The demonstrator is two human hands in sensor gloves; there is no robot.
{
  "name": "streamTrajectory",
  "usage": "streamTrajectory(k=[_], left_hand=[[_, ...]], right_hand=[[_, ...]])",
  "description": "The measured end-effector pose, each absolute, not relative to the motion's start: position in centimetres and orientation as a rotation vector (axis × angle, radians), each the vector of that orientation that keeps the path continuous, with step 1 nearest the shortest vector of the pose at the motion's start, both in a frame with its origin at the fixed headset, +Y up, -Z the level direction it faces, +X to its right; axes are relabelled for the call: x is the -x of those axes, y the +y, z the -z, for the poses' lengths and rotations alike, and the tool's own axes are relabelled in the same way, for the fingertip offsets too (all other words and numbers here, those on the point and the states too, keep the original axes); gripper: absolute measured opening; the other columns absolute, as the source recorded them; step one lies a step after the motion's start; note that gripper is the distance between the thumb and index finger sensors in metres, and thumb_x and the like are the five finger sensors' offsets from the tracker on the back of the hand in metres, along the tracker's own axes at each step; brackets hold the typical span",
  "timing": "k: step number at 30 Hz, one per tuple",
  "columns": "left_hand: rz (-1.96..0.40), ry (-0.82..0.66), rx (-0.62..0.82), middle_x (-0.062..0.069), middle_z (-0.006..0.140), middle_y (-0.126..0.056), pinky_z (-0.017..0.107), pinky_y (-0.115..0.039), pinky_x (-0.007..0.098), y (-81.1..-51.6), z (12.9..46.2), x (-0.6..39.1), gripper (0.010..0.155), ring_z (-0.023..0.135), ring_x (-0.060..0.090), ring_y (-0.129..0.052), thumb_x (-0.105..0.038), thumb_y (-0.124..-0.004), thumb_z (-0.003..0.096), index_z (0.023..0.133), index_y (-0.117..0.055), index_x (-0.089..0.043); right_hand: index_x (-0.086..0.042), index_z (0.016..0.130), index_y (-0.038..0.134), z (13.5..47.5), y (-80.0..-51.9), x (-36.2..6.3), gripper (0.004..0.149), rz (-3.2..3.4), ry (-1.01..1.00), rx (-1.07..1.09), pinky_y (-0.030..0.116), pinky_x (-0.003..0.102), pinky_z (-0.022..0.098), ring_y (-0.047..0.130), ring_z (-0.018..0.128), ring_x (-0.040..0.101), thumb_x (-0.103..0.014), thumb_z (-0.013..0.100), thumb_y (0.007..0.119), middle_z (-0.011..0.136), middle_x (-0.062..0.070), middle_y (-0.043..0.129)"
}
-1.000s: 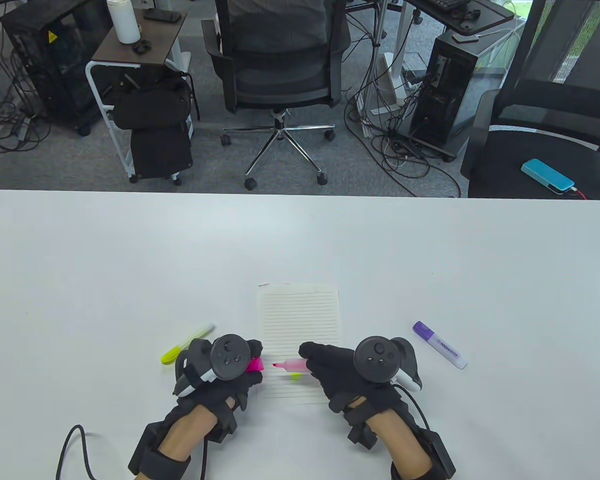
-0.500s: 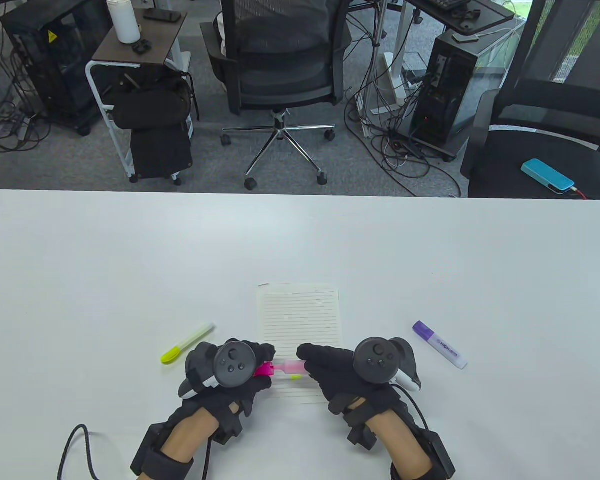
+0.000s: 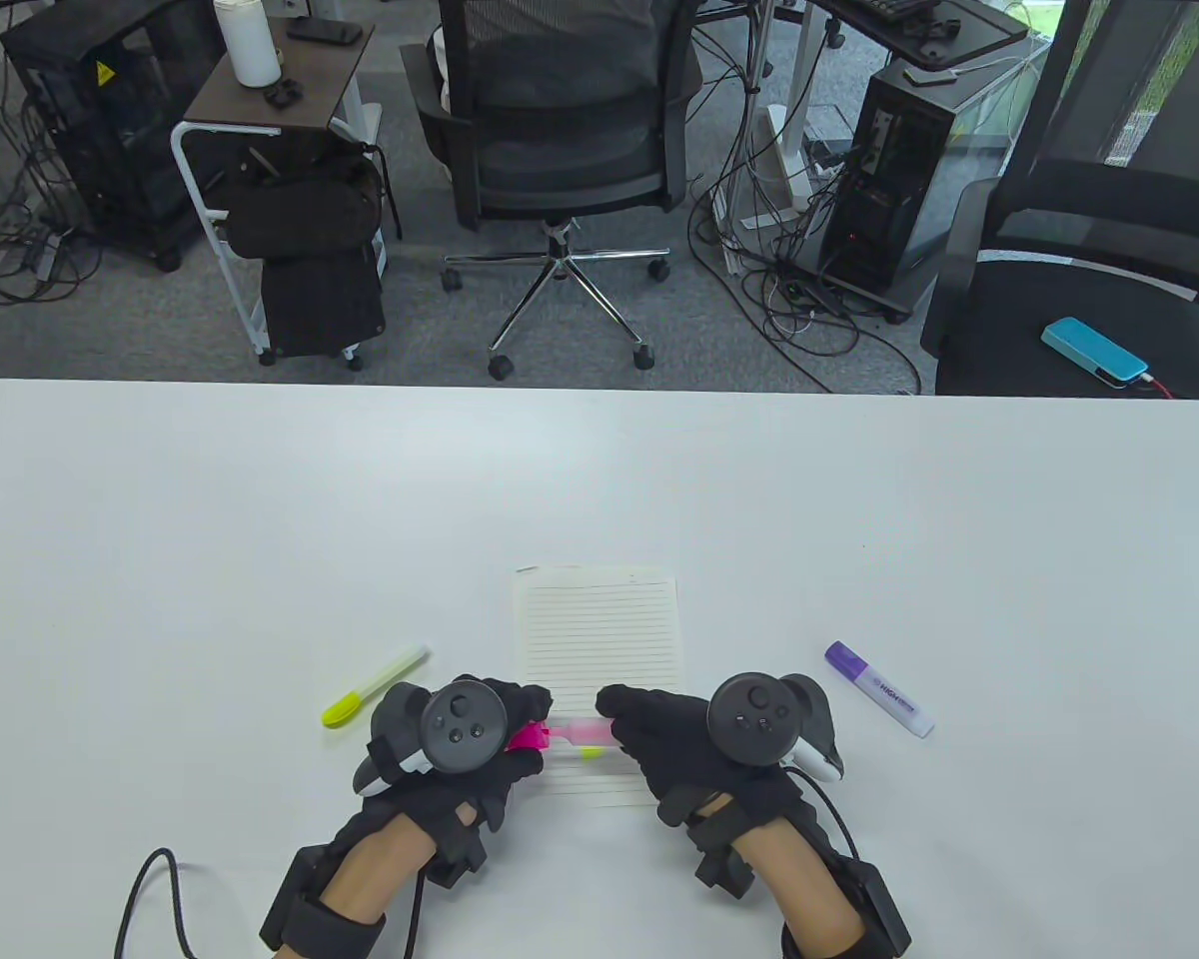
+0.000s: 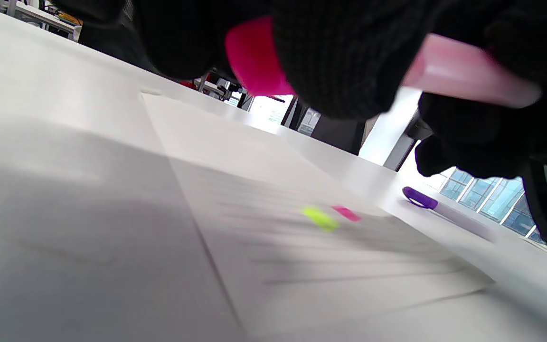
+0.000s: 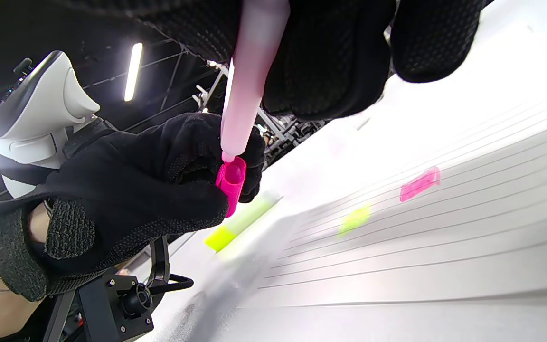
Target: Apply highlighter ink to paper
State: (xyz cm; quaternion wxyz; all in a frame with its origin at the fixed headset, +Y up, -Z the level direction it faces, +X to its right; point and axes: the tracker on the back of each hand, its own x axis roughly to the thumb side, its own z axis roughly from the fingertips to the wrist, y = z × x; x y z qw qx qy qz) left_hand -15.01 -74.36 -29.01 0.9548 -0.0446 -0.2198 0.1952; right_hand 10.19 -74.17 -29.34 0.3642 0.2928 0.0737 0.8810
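Two hands meet low over the near end of the paper (image 3: 598,659), which lies on the table (image 3: 160,519) toward 6 o'clock of centre. A second ago there was a clear gap between them, the pen's bare tip pointing at 9 o'clock with the cap held apart; half a second ago the left hand (image 3: 450,734) had slid toward 3 o'clock and brought the cap to the tip, and it has sat there since. That reads as recapping: the pink stroke looks done, and a pink mark (image 5: 419,184) and a yellow-green mark (image 5: 354,219) lie on the ruled lines.

Right hand (image 3: 704,739): fingers curled together round the barrel of the pink pen (image 3: 585,732), clamped on it, barrel lying along the 3-to-9 line. Left hand: fingers pinched on the magenta cap (image 5: 231,183), its open mouth facing the tip. In the right wrist view the tip stands just at the mouth, not seated, so I judge a final push is left.

Purple pen (image 3: 877,689) rests at 3 o'clock of the paper, well apart from the right hand; yellow pen (image 3: 375,685) at 9 o'clock, just beside the left hand. Both are capped and untouched.
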Motion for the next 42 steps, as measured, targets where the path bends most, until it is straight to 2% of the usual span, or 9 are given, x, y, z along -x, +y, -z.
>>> streamTrajectory(k=[11,16,20,24,27,31,35,40,42], left_hand=[[-0.435,-0.478,0.091,0.004,0.090,-0.078,0.067,-0.059,0.064,-74.3,29.0,14.9,0.065,0.081,0.033,-0.079,-0.036,-0.090,0.0351,0.094,-0.069,-0.020],[-0.484,-0.562,0.004,0.004,0.089,-0.079,0.066,-0.064,0.065,-73.8,28.4,14.5,0.065,0.079,0.033,-0.085,-0.037,-0.091,0.0350,0.094,-0.070,-0.021],[-0.609,-0.591,-0.046,0.003,0.088,-0.074,0.057,-0.082,0.054,-73.4,28.5,14.9,0.065,0.064,0.020,-0.100,-0.042,-0.088,0.0359,0.096,-0.068,-0.027],[-0.800,-0.584,0.056,0.005,0.090,-0.067,0.054,-0.081,0.051,-73.6,28.5,14.7,0.065,0.055,0.012,-0.093,-0.045,-0.086,0.0381,0.096,-0.066,-0.024],[-0.796,-0.502,0.059,0.006,0.090,-0.067,0.049,-0.084,0.047,-74.0,28.5,14.9,0.066,0.047,0.009,-0.092,-0.057,-0.084,0.0348,0.091,-0.071,-0.025],[-0.794,-0.466,0.173,0.010,0.093,-0.066,0.048,-0.084,0.046,-74.5,28.7,15.0,0.063,0.046,0.008,-0.092,-0.059,-0.080,0.0349,0.086,-0.079,-0.023],[-0.866,-0.470,0.072,0.010,0.090,-0.071,0.042,-0.089,0.043,-74.3,28.5,14.6,0.058,0.039,0.007,-0.094,-0.052,-0.083,0.0332,0.078,-0.086,-0.015],[-0.776,-0.513,-0.041,0.007,0.089,-0.068,0.034,-0.094,0.037,-73.2,27.8,14.3,0.055,0.035,0.002,-0.094,-0.049,-0.080,0.0335,0.075,-0.084,-0.014],[-0.771,-0.512,-0.031,0.006,0.088,-0.069,0.031,-0.095,0.035,-73.5,27.9,14.1,0.054,0.033,0.001,-0.094,-0.049,-0.079,0.0332,0.074,-0.084,-0.014]], right_hand=[[-0.017,0.103,0.068,29.3,-74.2,-10.0,0.042,-2.272,0.202,-0.760,0.067,0.063,0.061,0.091,0.057,0.035,-0.032,0.064,0.070,0.083,0.016,0.086],[-0.018,0.103,0.067,29.1,-74.5,-9.5,0.042,-2.230,0.213,-0.775,0.067,0.063,0.062,0.090,0.058,0.035,-0.032,0.064,0.069,0.084,0.016,0.085],[-0.017,0.104,0.066,29.0,-74.1,-9.6,0.043,-2.154,0.153,-0.792,0.066,0.063,0.062,0.090,0.058,0.034,-0.032,0.064,0.069,0.084,0.015,0.084],[-0.016,0.104,0.065,28.6,-73.9,-8.9,0.043,-2.076,0.130,-0.846,0.066,0.063,0.063,0.089,0.059,0.034,-0.032,0.064,0.067,0.084,0.015,0.084],[-0.011,0.104,0.061,28.1,-74.0,-8.1,0.045,-2.099,0.142,-0.895,0.066,0.063,0.063,0.089,0.059,0.033,-0.032,0.064,0.065,0.085,0.015,0.082],[-0.012,0.104,0.061,27.7,-74.1,-7.5,0.044,-2.134,0.085,-0.929,0.065,0.063,0.064,0.088,0.059,0.034,-0.031,0.064,0.065,0.084,0.015,0.082],[-0.013,0.104,0.059,27.6,-74.1,-7.5,0.044,-2.124,0.066,-0.912,0.066,0.063,0.063,0.086,0.058,0.034,-0.030,0.063,0.063,0.084,0.015,0.080],[-0.013,0.104,0.057,27.1,-73.8,-7.2,0.044,-2.096,0.019,-0.913,0.071,0.059,0.058,0.086,0.047,0.031,-0.028,0.063,0.062,0.084,0.017,0.077],[-0.012,0.104,0.056,27.0,-73.6,-7.0,0.045,-2.133,0.004,-0.938,0.072,0.059,0.056,0.086,0.045,0.030,-0.028,0.062,0.061,0.083,0.017,0.077]])
